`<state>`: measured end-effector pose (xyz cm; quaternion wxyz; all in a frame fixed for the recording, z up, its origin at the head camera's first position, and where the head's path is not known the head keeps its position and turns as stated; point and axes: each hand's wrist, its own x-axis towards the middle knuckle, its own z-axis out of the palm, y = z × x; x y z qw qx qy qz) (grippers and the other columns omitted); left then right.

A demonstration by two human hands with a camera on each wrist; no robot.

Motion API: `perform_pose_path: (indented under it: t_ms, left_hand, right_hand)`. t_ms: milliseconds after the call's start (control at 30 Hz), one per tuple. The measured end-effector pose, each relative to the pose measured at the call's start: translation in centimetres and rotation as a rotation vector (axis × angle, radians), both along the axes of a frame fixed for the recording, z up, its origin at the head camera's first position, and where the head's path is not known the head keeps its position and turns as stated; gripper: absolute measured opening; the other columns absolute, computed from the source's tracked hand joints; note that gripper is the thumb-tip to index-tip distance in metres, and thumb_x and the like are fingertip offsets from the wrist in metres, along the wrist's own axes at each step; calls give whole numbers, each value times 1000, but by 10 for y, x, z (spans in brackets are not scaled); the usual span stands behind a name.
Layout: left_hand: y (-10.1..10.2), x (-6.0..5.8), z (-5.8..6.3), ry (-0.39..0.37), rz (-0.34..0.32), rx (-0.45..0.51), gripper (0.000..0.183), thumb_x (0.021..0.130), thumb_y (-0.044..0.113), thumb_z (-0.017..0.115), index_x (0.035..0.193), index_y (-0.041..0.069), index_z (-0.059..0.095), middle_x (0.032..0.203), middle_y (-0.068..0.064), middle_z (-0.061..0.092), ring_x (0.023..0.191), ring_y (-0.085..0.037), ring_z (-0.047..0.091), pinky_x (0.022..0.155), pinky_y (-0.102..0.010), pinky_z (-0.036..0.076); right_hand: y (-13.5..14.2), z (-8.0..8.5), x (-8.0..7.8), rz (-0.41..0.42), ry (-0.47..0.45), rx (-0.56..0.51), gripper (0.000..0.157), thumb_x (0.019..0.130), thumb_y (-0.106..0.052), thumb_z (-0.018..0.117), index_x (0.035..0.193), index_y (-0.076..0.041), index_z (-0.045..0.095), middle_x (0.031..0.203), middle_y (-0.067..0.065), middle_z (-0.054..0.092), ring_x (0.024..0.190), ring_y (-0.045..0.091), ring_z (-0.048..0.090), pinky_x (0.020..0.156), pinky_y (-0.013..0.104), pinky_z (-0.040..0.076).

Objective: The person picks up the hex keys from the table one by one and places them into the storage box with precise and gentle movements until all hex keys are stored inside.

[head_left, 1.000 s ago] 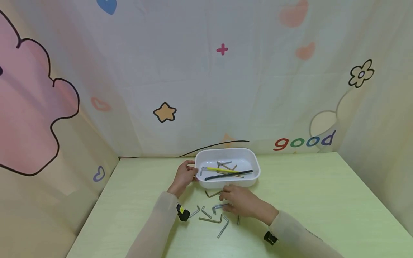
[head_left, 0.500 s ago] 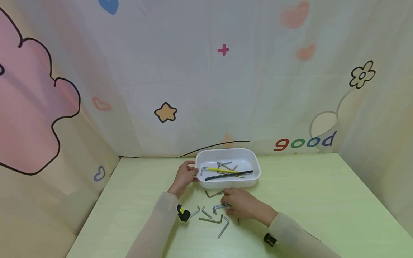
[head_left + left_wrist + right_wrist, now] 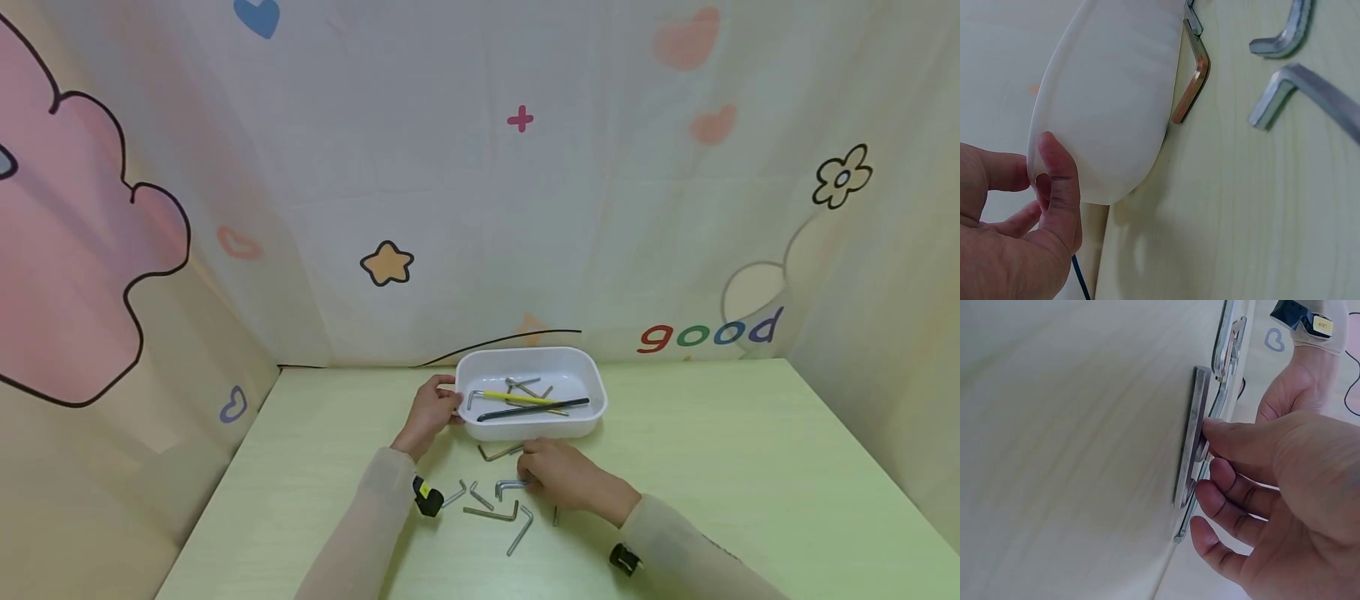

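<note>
My left hand (image 3: 431,412) grips the left end of a white plastic tray (image 3: 532,430), thumb on the outside in the left wrist view. Inside lie a yellow-sleeved hex key (image 3: 517,397), a black rod (image 3: 532,409) and several smaller keys. In front of the tray, my right hand (image 3: 570,475) pinches the end of a silver hex key (image 3: 512,484) low over the table; its fingers partly hide it. In the right wrist view, a grey hex key (image 3: 1191,440) lies just before the thumb. A brass-coloured hex key (image 3: 495,455) rests between tray and right hand.
Several loose hex keys lie on the pale green table (image 3: 675,450), among them a brass one (image 3: 489,514) and a silver one (image 3: 520,533). A patterned curtain (image 3: 450,167) hangs behind the tray.
My right hand has drawn back slightly from the tray, and its fingers have come together at the silver hex key's end. The left hand stays on the tray.
</note>
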<state>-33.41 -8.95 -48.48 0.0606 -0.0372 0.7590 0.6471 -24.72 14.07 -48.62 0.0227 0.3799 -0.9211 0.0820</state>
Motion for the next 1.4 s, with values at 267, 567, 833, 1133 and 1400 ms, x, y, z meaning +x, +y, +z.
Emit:
perform_pose_path:
  t_ms: [267, 567, 833, 1133, 1400]
  left_hand:
    - [0, 0, 3, 3, 9, -15, 36, 96, 4, 57, 132, 2, 52, 95, -10, 56, 74, -19, 60, 61, -24, 57]
    - [-1, 0, 1, 7, 7, -20, 36, 97, 5, 57, 132, 2, 51, 96, -11, 57, 75, -20, 61, 61, -24, 57]
    - [0, 0, 1, -10, 4, -13, 38, 96, 5, 57, 133, 2, 51, 96, -11, 57, 73, -18, 60, 61, -24, 57]
    - [0, 1, 2, 1, -1, -12, 38, 97, 4, 56, 134, 1, 51, 97, -12, 57, 76, -21, 61, 60, -24, 56]
    - [0, 1, 1, 3, -1, -11, 38, 96, 4, 57, 133, 1, 51, 96, -11, 57, 76, -21, 61, 61, -24, 57]
  right_hand:
    - [-2, 1, -4, -19, -61, 25, 5, 86, -9, 72, 85, -13, 68, 83, -5, 60, 77, 10, 53, 74, 27, 49]
    - [-3, 3, -5, -33, -104, 31, 7, 88, -10, 70, 84, -14, 65, 82, -6, 58, 76, 9, 50, 72, 27, 47]
    - [-2, 1, -3, -51, -85, 59, 6, 89, -14, 71, 87, -17, 66, 85, -6, 59, 79, 11, 53, 73, 30, 43]
    - [-4, 3, 1, -29, -33, 39, 4, 89, -14, 70, 89, -17, 66, 89, -7, 62, 84, 9, 56, 74, 28, 40]
    - [-3, 11, 4, -37, -5, 13, 6, 89, -16, 71, 88, -17, 66, 88, -7, 61, 84, 10, 54, 74, 29, 38]
